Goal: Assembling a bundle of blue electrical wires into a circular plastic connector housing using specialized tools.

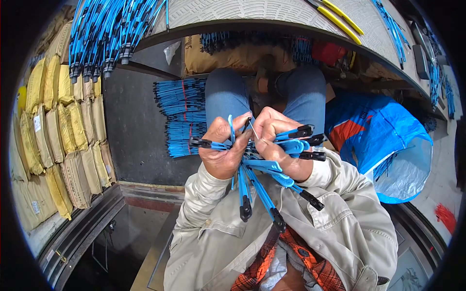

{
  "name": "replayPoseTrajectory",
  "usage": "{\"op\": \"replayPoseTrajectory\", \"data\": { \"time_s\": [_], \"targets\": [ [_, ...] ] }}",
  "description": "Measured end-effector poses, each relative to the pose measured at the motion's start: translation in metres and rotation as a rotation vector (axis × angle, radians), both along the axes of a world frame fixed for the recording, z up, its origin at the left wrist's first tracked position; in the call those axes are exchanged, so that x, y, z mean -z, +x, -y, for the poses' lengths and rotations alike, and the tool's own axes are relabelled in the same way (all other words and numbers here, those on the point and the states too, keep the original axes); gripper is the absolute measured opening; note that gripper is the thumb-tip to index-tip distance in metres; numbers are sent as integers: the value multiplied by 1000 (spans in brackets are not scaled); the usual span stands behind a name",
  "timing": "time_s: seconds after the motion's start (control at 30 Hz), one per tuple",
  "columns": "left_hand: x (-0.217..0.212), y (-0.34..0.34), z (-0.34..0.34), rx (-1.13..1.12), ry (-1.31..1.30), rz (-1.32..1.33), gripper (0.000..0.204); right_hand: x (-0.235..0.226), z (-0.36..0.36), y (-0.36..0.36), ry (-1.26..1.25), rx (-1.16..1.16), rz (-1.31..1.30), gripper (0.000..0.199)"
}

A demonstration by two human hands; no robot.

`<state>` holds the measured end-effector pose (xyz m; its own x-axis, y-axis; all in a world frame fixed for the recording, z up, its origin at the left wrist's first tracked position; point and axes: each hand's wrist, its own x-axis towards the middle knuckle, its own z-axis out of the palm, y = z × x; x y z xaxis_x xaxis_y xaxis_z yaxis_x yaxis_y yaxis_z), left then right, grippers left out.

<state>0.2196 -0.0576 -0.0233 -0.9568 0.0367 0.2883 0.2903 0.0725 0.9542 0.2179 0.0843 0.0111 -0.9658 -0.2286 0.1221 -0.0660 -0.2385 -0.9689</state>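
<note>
The left hand (221,153) and right hand (291,162) meet over the person's lap, their fingers closed around a splayed bunch of blue strips with black ends (262,195); the bunch's middle is hidden, and which strip each fingertip pinches is hard to tell. A thin pale strand (254,130) shows between the hands. On the worktop (213,10), a blue heap (104,34) is cut off above. The blue bag (376,121) mostly conceals its contents.
</note>
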Motion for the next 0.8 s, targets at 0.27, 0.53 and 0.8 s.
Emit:
{"op": "replayPoseTrajectory", "data": {
  "time_s": [0.27,0.53,0.8],
  "targets": [
    [1,1,-1,0,7,-30,34,1,0,-1,30,8,-7,12],
    [4,1,-3,17,13,-50,33,6,6,-10,-12,104,22,8],
    [-19,-8,16,228,351,440,8,16,1,-35,-49,-84,0,13]
  ]
}}
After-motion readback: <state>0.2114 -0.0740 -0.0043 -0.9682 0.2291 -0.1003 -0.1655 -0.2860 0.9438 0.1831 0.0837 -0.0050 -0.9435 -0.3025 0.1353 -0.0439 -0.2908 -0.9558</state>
